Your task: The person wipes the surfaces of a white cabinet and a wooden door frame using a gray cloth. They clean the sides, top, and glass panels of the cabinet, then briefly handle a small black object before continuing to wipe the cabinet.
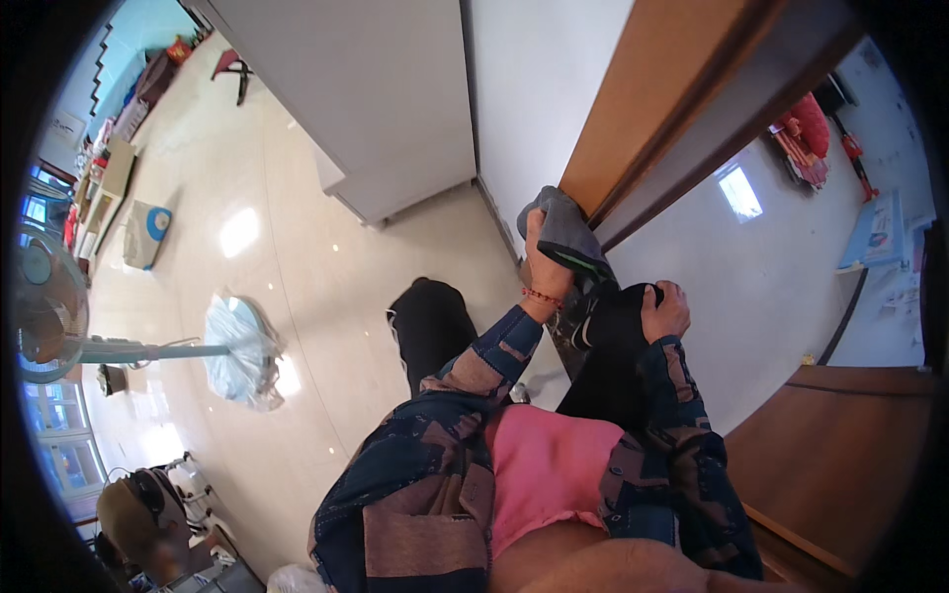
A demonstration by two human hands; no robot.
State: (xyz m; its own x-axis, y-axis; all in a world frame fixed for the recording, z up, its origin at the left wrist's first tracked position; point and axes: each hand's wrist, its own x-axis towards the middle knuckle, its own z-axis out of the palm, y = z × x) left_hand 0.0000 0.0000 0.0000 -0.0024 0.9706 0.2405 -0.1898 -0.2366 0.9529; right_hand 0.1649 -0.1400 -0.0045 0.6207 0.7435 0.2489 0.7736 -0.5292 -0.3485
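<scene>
Nearest the camera, a patterned jacket hangs open over a pink top. Beyond it spreads the glossy pale floor, then a white cabinet and an orange-brown door frame slanting down toward the hands. Two black-trousered knees come next, the right knee beside the frame's foot. At that lower end of the frame is a grey cloth with a thin green edge, its long axis running from upper left to lower right. It lies ahead and to the right of the left hand, the nearer one, whose grip is closed on it, arm reaching forward, fingers pointing away. The right hand rests bent over the right knee; whether it clasps anything I cannot tell. A beaded bracelet circles the left wrist.
</scene>
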